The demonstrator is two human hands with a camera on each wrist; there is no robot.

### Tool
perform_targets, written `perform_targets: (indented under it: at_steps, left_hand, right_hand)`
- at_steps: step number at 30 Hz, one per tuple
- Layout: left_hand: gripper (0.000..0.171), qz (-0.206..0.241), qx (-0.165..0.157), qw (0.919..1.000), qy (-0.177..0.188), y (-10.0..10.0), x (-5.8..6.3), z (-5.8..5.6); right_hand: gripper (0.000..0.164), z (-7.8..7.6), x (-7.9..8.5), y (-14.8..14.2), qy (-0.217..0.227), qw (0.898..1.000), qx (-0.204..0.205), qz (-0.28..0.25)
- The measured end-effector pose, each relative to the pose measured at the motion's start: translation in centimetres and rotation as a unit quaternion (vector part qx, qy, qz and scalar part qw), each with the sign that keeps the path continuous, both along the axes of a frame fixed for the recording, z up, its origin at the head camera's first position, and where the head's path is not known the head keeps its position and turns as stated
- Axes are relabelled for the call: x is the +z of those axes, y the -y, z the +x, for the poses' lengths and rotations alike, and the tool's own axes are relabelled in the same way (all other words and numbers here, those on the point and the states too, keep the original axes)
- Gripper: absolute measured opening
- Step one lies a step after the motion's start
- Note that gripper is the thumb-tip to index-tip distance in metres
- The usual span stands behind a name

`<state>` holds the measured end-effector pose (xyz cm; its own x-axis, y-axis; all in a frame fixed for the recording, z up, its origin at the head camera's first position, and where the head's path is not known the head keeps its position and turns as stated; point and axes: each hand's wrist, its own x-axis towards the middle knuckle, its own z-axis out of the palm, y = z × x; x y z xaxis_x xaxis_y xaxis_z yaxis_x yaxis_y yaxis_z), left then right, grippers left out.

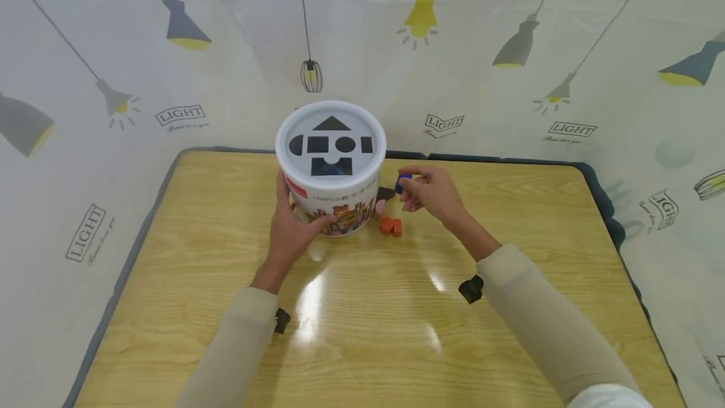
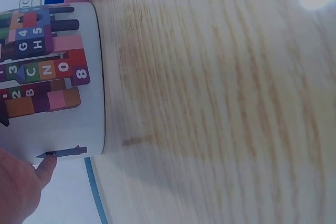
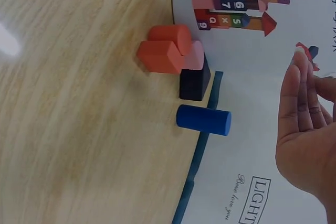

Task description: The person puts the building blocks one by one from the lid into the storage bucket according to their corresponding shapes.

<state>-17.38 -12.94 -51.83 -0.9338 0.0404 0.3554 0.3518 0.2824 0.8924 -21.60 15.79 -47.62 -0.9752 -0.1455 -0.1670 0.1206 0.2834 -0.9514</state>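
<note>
A white tub [image 1: 331, 172] with printed toy blocks on its side and a white lid [image 1: 362, 119] with shaped cutouts stands on the table. My left hand [image 1: 291, 228] holds the tub's left side, thumb across the front; in the left wrist view only part of this hand [image 2: 21, 190] shows. My right hand [image 1: 433, 194] is just right of the tub. In the right wrist view its fingers [image 3: 296, 98] lie nearly straight together, above and apart from an upright blue cylinder block [image 3: 203, 119]. From the head, thumb and forefinger overlap that block. The inner side of the right hand is hidden.
Beside the tub's right side sit two orange blocks [image 3: 160, 56], a pink block [image 3: 194, 56] and a black block [image 3: 193, 83]. The wooden table [image 1: 362, 332] ends at a dark rear edge [image 1: 481, 158], with a lamp-patterned sheet [image 1: 362, 30] behind it.
</note>
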Motion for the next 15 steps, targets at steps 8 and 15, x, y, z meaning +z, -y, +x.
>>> perform_targets:
  at_steps: [8, 15]
  left_hand:
    - [0.126, -0.002, 0.002, 0.9999, 0.011, 0.1, 0.0, 0.0]
    - [0.126, 0.004, -0.001, 0.9999, 0.01, 0.0, 0.0, 0.0]
  right_hand:
    - [0.035, 0.5, -1.2, 0.0, 0.026, 1.0, 0.0, 0.005]
    - [0.036, 0.7, -2.5, 0.0, 0.034, 0.999, 0.01, 0.013]
